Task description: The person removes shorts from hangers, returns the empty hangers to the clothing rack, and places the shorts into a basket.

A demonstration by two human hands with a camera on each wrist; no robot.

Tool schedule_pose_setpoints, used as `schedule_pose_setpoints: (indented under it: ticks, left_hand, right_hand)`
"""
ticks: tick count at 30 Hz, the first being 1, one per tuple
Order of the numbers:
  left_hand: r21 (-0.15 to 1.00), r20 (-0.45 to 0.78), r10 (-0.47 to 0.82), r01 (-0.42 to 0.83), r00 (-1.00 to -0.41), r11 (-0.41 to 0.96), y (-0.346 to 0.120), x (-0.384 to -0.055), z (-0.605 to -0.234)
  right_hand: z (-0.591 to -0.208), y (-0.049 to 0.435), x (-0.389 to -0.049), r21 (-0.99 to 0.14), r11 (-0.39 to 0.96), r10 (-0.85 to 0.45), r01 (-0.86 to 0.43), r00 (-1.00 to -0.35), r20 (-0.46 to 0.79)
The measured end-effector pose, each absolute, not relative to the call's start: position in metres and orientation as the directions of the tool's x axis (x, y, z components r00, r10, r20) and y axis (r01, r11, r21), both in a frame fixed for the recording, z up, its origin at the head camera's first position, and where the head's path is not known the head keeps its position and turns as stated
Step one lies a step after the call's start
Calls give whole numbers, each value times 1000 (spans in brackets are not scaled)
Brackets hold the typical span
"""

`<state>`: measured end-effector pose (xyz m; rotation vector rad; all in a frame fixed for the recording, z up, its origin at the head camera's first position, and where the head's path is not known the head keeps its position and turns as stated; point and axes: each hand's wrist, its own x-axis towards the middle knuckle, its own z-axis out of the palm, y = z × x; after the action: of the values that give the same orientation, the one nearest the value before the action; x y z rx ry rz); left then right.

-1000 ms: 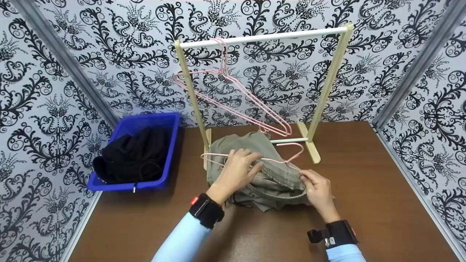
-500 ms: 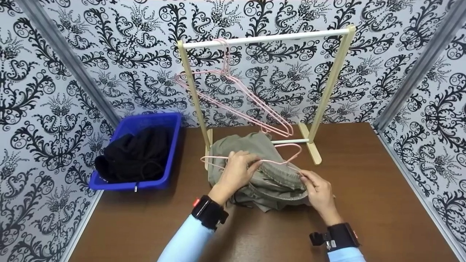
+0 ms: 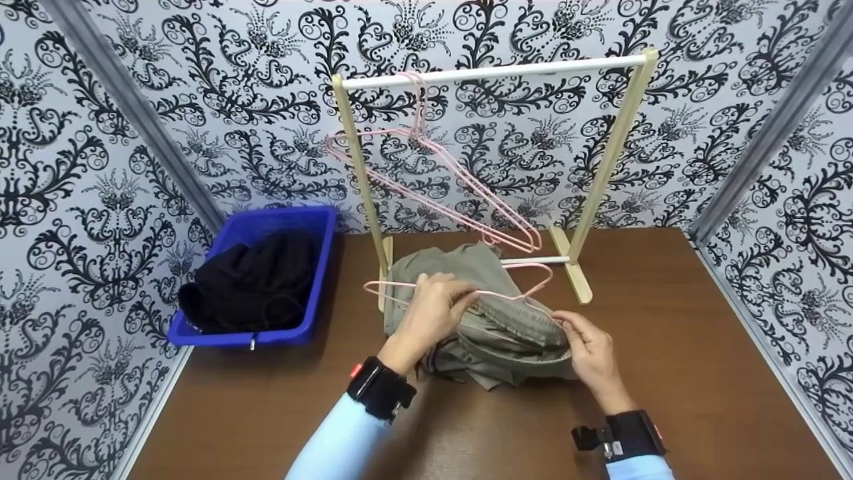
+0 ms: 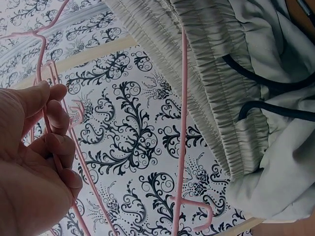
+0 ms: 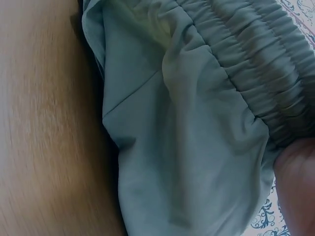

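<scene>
In the head view my left hand (image 3: 436, 307) grips a pink wire hanger (image 3: 510, 295) by its arm, the hook pointing up to the right. The left wrist view shows the thumb and curled fingers round the pink wire. Below and behind lie olive-grey pants (image 3: 453, 260) with a gathered elastic waistband (image 4: 209, 88) and dark drawstrings (image 4: 275, 83). The hanger's lower bar passes into the waistband opening. My right hand (image 3: 590, 347) pinches the waistband's right edge, near where the hanger's right end goes in. That hanger end is hidden by cloth.
A wooden rack (image 3: 610, 153) with a white rail (image 3: 506, 70) stands behind the pants. Several pink hangers (image 3: 460, 170) hang at its left. The blue basket (image 3: 323, 267) on the left holds black clothing (image 3: 253, 280). Patterned walls enclose the brown table (image 3: 666, 293).
The right hand has drawn the waistband's edge slightly to the right. The left hand keeps its grip on the hanger, which has shifted slightly left against the rack. The view has shifted a little.
</scene>
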<state>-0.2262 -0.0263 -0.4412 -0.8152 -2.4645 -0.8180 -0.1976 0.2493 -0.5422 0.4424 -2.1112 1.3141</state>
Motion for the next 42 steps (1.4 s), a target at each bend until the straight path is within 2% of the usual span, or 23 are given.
schedule_pose_setpoints:
  ticks: [10,22,28,35,42]
  left_hand:
    - [403,532,393,633,-749,661,-36,-228,-436]
    - [386,606,361,659,-709,646,-48,-230,-426]
    - [364,644,341,666,-685,651,-54,-231,-423]
    - [367,652,328,663,-683,652,-61,-231,-418]
    - [363,658,322,662,-681,656,-66,-230,-410]
  right_hand:
    - [-542,251,-198,-728,455,84,-513,-789,608]
    - [-511,239,-183,-723,434,84,-538,-775,627]
    - [-514,240,-184,-745,456,122,-488,-795,595]
    - [-546,255,-200,-779,430,140,-456,-819,556]
    - [-549,260,-199,-790,416,135,-451,-828,544]
